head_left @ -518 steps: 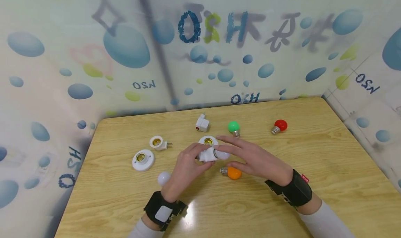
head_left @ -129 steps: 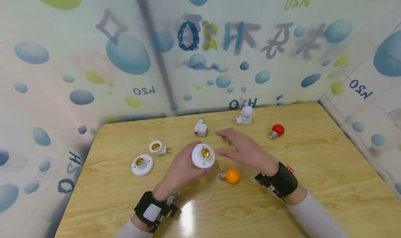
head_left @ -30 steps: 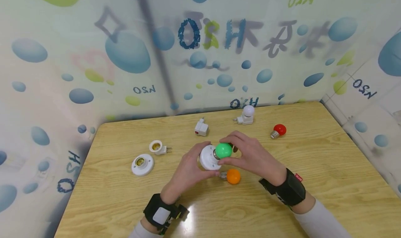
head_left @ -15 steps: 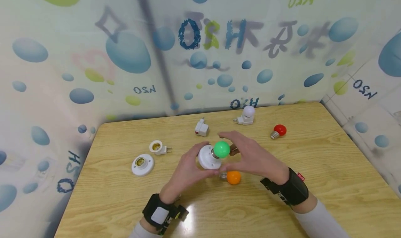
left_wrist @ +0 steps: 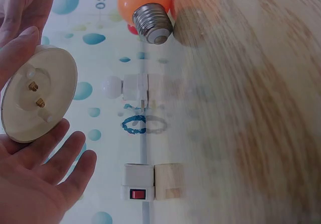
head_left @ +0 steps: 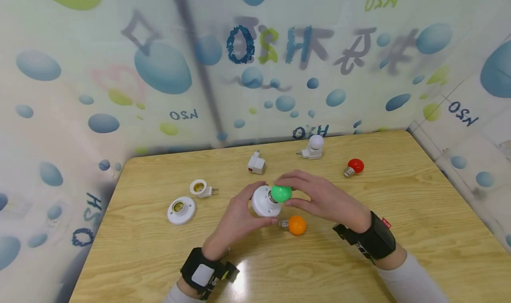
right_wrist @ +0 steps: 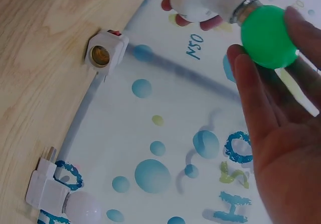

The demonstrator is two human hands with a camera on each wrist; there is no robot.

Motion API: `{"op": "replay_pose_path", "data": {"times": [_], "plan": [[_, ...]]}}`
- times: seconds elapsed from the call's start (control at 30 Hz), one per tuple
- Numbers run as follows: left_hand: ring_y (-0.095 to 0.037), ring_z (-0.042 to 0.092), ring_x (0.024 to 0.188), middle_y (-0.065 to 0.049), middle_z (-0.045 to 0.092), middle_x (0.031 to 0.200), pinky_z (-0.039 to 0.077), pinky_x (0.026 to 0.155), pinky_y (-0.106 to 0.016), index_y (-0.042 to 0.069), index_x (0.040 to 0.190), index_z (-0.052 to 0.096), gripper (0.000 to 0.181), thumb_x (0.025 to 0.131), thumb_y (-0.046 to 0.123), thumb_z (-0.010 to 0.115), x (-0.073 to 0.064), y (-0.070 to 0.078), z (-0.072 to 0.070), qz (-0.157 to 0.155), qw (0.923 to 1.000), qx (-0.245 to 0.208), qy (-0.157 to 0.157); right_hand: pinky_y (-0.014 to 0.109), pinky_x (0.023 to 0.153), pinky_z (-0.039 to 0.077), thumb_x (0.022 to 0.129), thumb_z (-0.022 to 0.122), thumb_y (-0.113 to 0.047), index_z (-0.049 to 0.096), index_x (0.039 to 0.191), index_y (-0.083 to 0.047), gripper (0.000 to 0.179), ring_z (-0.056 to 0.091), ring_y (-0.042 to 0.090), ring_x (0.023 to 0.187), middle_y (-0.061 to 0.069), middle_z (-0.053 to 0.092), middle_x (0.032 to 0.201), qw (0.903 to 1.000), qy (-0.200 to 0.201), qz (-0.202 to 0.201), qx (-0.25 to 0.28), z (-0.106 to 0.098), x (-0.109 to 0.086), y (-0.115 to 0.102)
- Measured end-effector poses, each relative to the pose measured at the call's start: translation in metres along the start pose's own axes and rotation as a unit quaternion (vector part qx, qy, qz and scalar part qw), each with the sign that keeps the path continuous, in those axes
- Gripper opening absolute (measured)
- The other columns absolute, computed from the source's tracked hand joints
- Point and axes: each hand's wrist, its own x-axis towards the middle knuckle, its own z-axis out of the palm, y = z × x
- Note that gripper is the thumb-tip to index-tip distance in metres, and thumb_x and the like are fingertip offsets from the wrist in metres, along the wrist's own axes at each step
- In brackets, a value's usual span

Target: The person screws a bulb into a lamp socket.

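My left hand (head_left: 236, 218) grips a white round lamp holder (head_left: 262, 204) by its rim, raised over the table and tilted to the right. A green bulb (head_left: 282, 194) sits with its metal screw base in the holder's socket; part of the base shows in the right wrist view. The thumb and fingers of my right hand (head_left: 321, 197) pinch the green glass from the right. In the left wrist view the holder's underside (left_wrist: 50, 91) shows two brass screws. An orange bulb (head_left: 297, 225) lies on the table just below the hands.
At left are another round lamp holder (head_left: 181, 210) and a plug-in socket (head_left: 201, 188). A switched plug socket (head_left: 256, 163), a plug holder with white bulb (head_left: 315, 147) and a red bulb (head_left: 354, 166) stand farther back. A bulb's metal base (head_left: 226, 252) peeks out by the left wrist.
The plug holder with white bulb went from my hands to the back of the table. The green bulb left the table for the lamp holder's socket. Right fingers, spread half a second ago, now pinch it.
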Motion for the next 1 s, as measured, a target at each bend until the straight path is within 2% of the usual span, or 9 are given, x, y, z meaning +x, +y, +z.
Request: {"op": "replay_pose_path", "data": {"times": [0.13, 0.3, 0.4, 0.53, 0.6, 0.67, 0.8, 0.9, 1.0], "plan": [[-0.025, 0.059, 0.123, -0.006, 0.061, 0.141, 0.048, 0.103, -0.051, 0.009, 0.146, 0.053, 0.088, 0.072, 0.023, 0.097, -0.001, 0.000, 0.001, 0.011, 0.9999, 0.001, 0.002, 0.030, 0.081, 0.059, 0.086, 0.083, -0.030, 0.063, 0.126, -0.010, 0.048, 0.061, 0.012, 0.094, -0.003, 0.063, 0.113, 0.9994, 0.025, 0.017, -0.017, 0.005, 0.002, 0.000], [-0.024, 0.058, 0.126, -0.005, 0.060, 0.143, 0.048, 0.105, -0.050, 0.010, 0.147, 0.053, 0.087, 0.073, 0.024, 0.097, -0.002, 0.000, 0.002, 0.013, 0.9999, 0.000, 0.003, 0.027, 0.074, 0.056, 0.085, 0.071, -0.058, 0.060, 0.121, -0.009, 0.062, 0.061, 0.017, 0.086, -0.003, 0.062, 0.100, 0.9969, 0.036, 0.038, -0.059, 0.009, 0.004, 0.000], [-0.023, 0.058, 0.127, -0.004, 0.059, 0.143, 0.047, 0.106, -0.051, 0.011, 0.148, 0.052, 0.088, 0.073, 0.026, 0.096, -0.002, -0.001, 0.001, 0.009, 0.9999, -0.004, 0.004, 0.031, 0.077, 0.058, 0.083, 0.074, -0.060, 0.057, 0.133, -0.006, 0.075, 0.064, 0.019, 0.091, 0.001, 0.066, 0.110, 0.9961, 0.026, 0.069, -0.049, 0.009, 0.005, -0.001], [-0.022, 0.058, 0.126, -0.002, 0.060, 0.143, 0.046, 0.107, -0.051, 0.012, 0.148, 0.053, 0.088, 0.073, 0.025, 0.097, -0.002, -0.003, -0.001, 0.001, 0.9998, -0.016, 0.006, 0.045, 0.092, 0.058, 0.080, 0.087, -0.046, 0.042, 0.155, -0.011, 0.094, 0.064, 0.024, 0.115, 0.005, 0.060, 0.141, 0.9957, 0.004, 0.092, -0.010, 0.003, 0.005, -0.003], [-0.021, 0.059, 0.125, -0.002, 0.061, 0.142, 0.047, 0.105, -0.050, 0.011, 0.148, 0.053, 0.088, 0.073, 0.025, 0.097, -0.002, -0.004, -0.003, -0.002, 0.9997, -0.022, 0.006, 0.051, 0.100, 0.054, 0.082, 0.088, -0.041, 0.039, 0.158, -0.014, 0.094, 0.059, 0.027, 0.128, 0.005, 0.053, 0.151, 0.9976, -0.006, 0.069, -0.004, 0.000, 0.005, -0.003], [-0.021, 0.060, 0.122, -0.002, 0.062, 0.141, 0.049, 0.103, -0.049, 0.011, 0.148, 0.053, 0.088, 0.073, 0.026, 0.097, -0.002, -0.005, -0.005, -0.005, 0.9997, -0.025, 0.004, 0.051, 0.105, 0.051, 0.088, 0.082, -0.042, 0.041, 0.157, -0.015, 0.085, 0.053, 0.028, 0.136, 0.005, 0.048, 0.156, 0.9993, -0.016, 0.031, -0.016, -0.003, 0.006, -0.002], [-0.021, 0.060, 0.120, -0.003, 0.061, 0.141, 0.050, 0.100, -0.048, 0.011, 0.149, 0.052, 0.088, 0.074, 0.028, 0.096, -0.001, -0.005, -0.007, -0.010, 0.9996, -0.028, -0.005, 0.047, 0.104, 0.052, 0.100, 0.065, -0.045, 0.051, 0.151, -0.014, 0.061, 0.051, 0.028, 0.139, 0.007, 0.047, 0.158, 0.9982, -0.031, -0.032, -0.039, -0.004, 0.008, -0.001], [-0.021, 0.060, 0.119, -0.004, 0.061, 0.142, 0.050, 0.100, -0.048, 0.011, 0.149, 0.052, 0.088, 0.075, 0.025, 0.096, -0.001, -0.005, -0.008, -0.011, 0.9994, -0.032, -0.010, 0.046, 0.104, 0.052, 0.103, 0.065, -0.035, 0.055, 0.149, -0.014, 0.051, 0.053, 0.028, 0.137, 0.008, 0.050, 0.155, 0.9975, -0.036, -0.044, -0.041, -0.002, 0.009, -0.001], [-0.022, 0.060, 0.119, -0.004, 0.061, 0.142, 0.050, 0.100, -0.049, 0.011, 0.149, 0.053, 0.087, 0.074, 0.023, 0.096, 0.000, -0.004, -0.007, -0.011, 0.9993, -0.035, -0.011, 0.044, 0.103, 0.053, 0.099, 0.071, -0.022, 0.057, 0.146, -0.014, 0.050, 0.057, 0.027, 0.133, 0.008, 0.055, 0.150, 0.9983, -0.029, -0.040, -0.030, 0.001, 0.009, 0.000]]}}
